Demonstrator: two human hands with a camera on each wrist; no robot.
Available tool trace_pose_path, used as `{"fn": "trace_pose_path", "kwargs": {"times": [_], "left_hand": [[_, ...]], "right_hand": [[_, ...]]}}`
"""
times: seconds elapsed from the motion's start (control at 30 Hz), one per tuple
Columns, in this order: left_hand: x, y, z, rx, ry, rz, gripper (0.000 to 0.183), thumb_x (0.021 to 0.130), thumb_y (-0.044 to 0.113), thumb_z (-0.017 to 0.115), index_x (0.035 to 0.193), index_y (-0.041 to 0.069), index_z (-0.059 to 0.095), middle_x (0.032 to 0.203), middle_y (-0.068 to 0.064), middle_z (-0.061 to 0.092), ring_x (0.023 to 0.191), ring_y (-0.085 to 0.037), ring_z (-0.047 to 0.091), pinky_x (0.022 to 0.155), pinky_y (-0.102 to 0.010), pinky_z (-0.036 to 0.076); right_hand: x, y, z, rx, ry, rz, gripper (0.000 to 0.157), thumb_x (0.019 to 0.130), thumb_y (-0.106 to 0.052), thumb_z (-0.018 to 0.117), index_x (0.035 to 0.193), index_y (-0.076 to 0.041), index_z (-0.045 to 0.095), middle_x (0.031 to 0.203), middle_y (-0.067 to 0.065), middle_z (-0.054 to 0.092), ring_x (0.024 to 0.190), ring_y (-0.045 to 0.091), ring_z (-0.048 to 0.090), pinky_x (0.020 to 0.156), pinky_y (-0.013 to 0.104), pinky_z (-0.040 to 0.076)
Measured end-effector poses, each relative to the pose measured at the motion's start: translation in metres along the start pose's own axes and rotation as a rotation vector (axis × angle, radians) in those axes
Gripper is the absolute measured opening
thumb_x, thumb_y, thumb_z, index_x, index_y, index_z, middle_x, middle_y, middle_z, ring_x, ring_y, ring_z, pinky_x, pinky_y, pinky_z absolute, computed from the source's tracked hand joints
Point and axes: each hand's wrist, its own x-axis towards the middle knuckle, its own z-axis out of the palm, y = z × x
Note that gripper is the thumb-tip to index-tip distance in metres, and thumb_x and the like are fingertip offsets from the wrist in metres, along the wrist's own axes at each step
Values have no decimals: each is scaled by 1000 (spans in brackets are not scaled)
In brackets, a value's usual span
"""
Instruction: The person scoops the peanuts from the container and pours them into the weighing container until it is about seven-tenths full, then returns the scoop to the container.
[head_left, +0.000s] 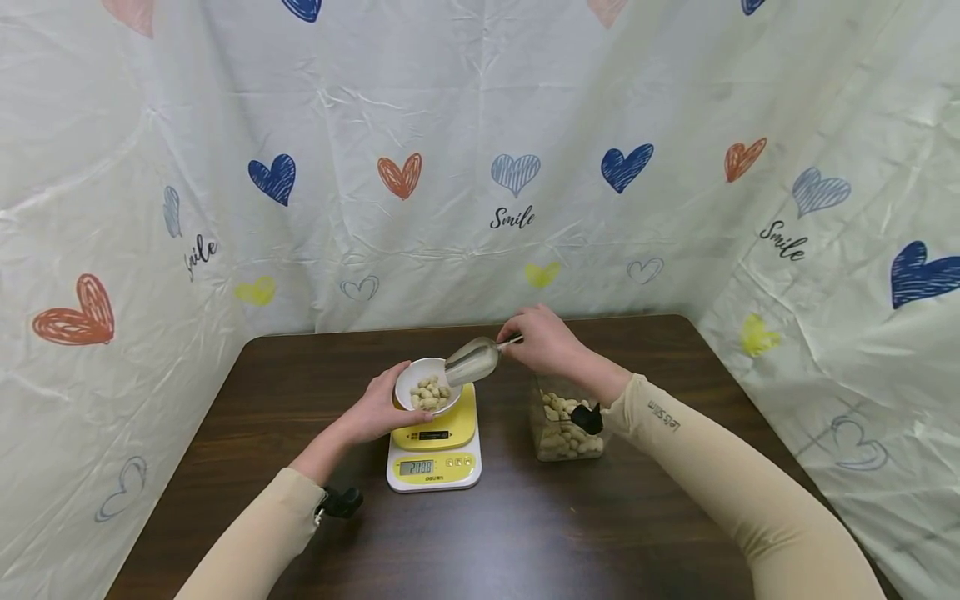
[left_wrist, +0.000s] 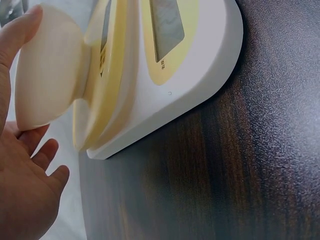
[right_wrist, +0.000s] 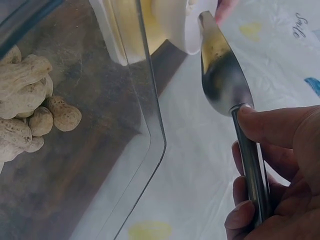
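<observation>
A white bowl (head_left: pixel 405 387) of peanuts (head_left: pixel 429 394) sits on the yellow platform of a kitchen scale (head_left: pixel 401 481). My left hand (head_left: pixel 377 407) holds the bowl's side, thumb and fingers spread around it; its outer wall (left_wrist: pixel 52 70) shows in the left wrist view. With its fingers curled round the handle, my right hand (head_left: pixel 546 340) grips a metal scoop (head_left: pixel 472 361). The scoop is tilted, its lip at the bowl's right rim. In the right wrist view the scoop (right_wrist: pixel 225 82) shows its rounded side, so most of its inside is hidden there.
Right of the scale stands a clear container (head_left: pixel 537 429) with peanuts (head_left: pixel 557 407) inside, partly under my right forearm. The dark wooden table (head_left: pixel 517 542) meets a white sheet (head_left: pixel 450 92) printed with hearts. The scale's display (head_left: pixel 417 467) is lit with small digits.
</observation>
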Motion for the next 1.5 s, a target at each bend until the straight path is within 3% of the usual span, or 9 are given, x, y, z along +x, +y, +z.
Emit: {"fn": "trace_pose_path", "kwargs": {"times": [0.27,0.53,0.77,0.97,1.23,1.5], "left_hand": [[-2,-1,1,6,-4,4,115,61,66,73,149,21,15,141,-6,30,129,-26,24,98,-51,30],[-6,7,-6,-5,39,37,117,61,64,75,149,32,5,150,3,20,137,-26,11,102,-58,20],[-9,31,-16,-13,65,130,108,66,58,75,146,40,6,149,10,20,136,-19,10,102,-54,22],[-13,56,-15,-30,40,206,104,70,55,74,147,38,7,148,15,20,135,-15,11,102,-53,23],[-17,86,0,-46,-47,259,100,70,62,70,146,42,7,149,17,16,137,-12,10,103,-52,23],[-15,110,21,-48,-79,329,101,70,60,71,146,40,9,149,15,19,136,-11,12,105,-47,22]], "right_hand": [[-13,7,-17,72,13,4,13,86,-22,67,98,-19,72,98,-4,61,99,21,48,84,38,37],[-38,24,-43,118,32,42,15,88,-27,66,100,-21,71,101,-4,61,102,22,49,85,41,38],[-56,35,-62,147,67,58,16,86,-25,67,101,-20,71,99,-6,66,99,17,56,84,39,42],[-69,43,-71,174,12,134,18,88,-27,65,103,-18,69,103,-3,65,99,18,57,81,40,43],[-87,64,-74,243,-24,263,20,87,-30,65,104,-20,67,106,-2,63,94,18,57,76,38,44],[-103,77,-80,181,25,260,23,85,-38,67,102,-22,69,105,-2,65,96,19,58,80,41,43]]}}
